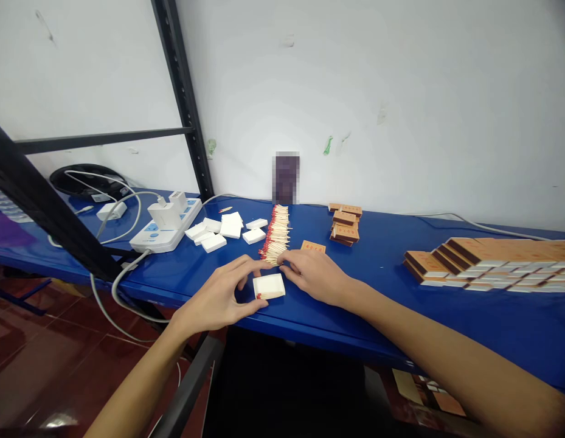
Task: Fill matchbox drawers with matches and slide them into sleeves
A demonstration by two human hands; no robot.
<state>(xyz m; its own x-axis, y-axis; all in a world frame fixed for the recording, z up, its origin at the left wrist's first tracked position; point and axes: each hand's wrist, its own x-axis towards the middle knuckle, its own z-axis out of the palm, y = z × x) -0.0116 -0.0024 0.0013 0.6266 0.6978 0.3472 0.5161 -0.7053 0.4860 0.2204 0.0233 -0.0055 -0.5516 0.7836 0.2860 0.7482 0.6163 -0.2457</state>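
A small white matchbox tray [269, 285] lies near the front edge of the blue table [401, 316]. My left hand [222, 295] curls around the tray's left side, thumb at its front corner. My right hand [314, 275] rests just right of the tray, its fingertips pinching at the near end of a row of red-tipped matches [277, 234]. An orange matchbox sleeve [313, 246] lies flat just beyond my right hand.
Several empty white trays [221, 231] lie left of the matches. A white power strip [166, 225] with cables sits farther left. Orange sleeves [345, 224] are stacked behind. Rows of finished matchboxes [487, 261] fill the right. A black rack post [182, 97] rises at left.
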